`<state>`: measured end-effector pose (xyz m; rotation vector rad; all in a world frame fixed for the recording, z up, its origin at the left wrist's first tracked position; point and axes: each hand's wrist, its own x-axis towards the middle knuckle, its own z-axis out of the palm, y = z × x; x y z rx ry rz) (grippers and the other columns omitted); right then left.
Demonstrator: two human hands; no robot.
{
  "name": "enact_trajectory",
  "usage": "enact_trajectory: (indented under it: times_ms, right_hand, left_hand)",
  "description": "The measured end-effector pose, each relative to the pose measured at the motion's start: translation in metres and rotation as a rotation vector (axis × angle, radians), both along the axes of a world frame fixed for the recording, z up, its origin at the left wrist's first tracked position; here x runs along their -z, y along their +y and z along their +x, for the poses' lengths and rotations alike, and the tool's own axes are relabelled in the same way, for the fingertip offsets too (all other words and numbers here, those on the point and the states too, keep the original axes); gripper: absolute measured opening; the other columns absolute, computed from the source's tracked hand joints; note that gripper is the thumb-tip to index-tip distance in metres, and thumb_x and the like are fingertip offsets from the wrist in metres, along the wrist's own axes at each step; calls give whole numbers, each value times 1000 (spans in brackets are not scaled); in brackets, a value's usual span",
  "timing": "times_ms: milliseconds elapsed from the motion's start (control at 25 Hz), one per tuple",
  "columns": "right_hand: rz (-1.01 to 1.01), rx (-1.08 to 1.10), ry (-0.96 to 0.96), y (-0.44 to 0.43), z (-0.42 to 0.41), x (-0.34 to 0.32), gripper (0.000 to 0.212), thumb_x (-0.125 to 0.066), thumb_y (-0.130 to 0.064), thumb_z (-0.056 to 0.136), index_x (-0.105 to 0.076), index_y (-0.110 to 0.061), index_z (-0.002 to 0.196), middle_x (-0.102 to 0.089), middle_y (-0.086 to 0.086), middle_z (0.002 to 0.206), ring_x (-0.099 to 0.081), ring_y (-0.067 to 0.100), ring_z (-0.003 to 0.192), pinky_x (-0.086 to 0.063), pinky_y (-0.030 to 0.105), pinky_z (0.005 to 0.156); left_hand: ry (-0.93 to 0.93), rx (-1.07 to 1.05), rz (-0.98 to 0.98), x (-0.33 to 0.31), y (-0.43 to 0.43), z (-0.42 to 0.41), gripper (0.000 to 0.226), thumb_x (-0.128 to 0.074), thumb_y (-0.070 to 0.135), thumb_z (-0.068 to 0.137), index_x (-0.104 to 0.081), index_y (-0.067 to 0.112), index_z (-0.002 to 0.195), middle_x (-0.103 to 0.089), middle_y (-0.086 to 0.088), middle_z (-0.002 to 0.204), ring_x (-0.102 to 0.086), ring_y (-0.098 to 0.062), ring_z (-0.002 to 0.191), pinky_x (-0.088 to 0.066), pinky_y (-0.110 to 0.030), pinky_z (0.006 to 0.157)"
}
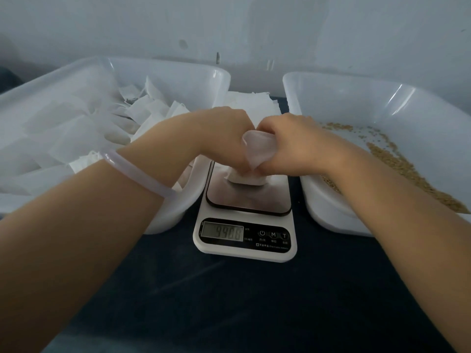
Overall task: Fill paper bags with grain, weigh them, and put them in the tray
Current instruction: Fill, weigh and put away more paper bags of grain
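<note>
A small white paper bag (246, 180) stands on the steel platform of a white kitchen scale (244, 240), whose display is lit. My left hand (221, 138) grips the top of the bag from the left. My right hand (293, 146) is closed around a translucent plastic scoop (257, 149), tilted down at the bag's mouth. Brown grain (397, 164) lies in the white tray on the right (382, 98). The white tray on the left (178, 70) holds several white paper bags (76, 133).
A stack of flat white paper bags (249, 100) lies behind the scale, between the two trays. Everything sits on a dark tabletop (229, 301) against a pale wall. A translucent bangle (137, 171) circles my left wrist.
</note>
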<state>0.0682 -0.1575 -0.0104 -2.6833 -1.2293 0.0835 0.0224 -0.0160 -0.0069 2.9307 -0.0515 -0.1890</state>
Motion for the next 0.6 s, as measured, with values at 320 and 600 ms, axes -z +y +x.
enact_trajectory:
  times_ms: [320, 600]
  right_hand:
    - [242, -19, 268, -8, 4, -2, 90, -80, -53, 46, -47, -36, 127, -55, -23, 95, -55, 5, 100, -44, 28, 83]
    - [259, -26, 255, -8, 4, 0, 84, -81, -51, 48, -49, -36, 124, -56, -23, 94, -56, 6, 98, -44, 24, 78]
  left_hand:
    - [3, 0, -253, -11, 7, -10, 40, -78, 33, 63, -63, 28, 100, -66, 10, 98, -62, -10, 92, -49, -27, 83]
    - [-7, -4, -265, -9, 7, -11, 39, -78, 32, 65, -63, 27, 101, -65, 8, 99, -62, -12, 92, -48, -25, 79]
